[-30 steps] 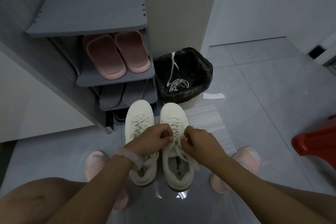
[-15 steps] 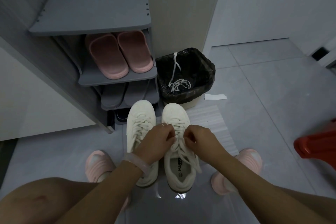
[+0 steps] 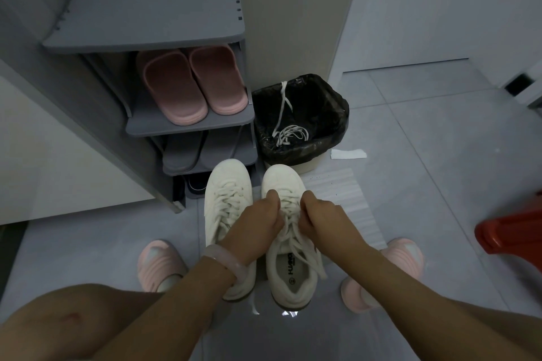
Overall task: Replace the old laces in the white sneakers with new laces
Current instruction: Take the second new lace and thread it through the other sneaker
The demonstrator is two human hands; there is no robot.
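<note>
Two white sneakers stand side by side on the floor, toes pointing away from me. The left sneaker [image 3: 227,184] is laced. Over the right sneaker [image 3: 281,180], my left hand [image 3: 259,223] and my right hand [image 3: 321,217] each pinch a strand of its white lace [image 3: 305,249] near the upper eyelets. Loose lace ends trail down over the shoe's right side. Old white laces [image 3: 289,133] lie in the black-lined bin [image 3: 337,114] behind the sneakers.
A grey shoe rack [image 3: 146,9] at the left holds pink slippers [image 3: 193,88] and grey slippers below. A white ribbed sheet [image 3: 346,193] lies right of the sneakers. A scrap of paper [image 3: 349,154] lies by the bin. A red stool [image 3: 513,234] stands at right. My feet wear pink slippers [image 3: 159,264].
Both hands have shifted slightly up the right sneaker toward its toe, still holding the lace strands. The view has shifted slightly.
</note>
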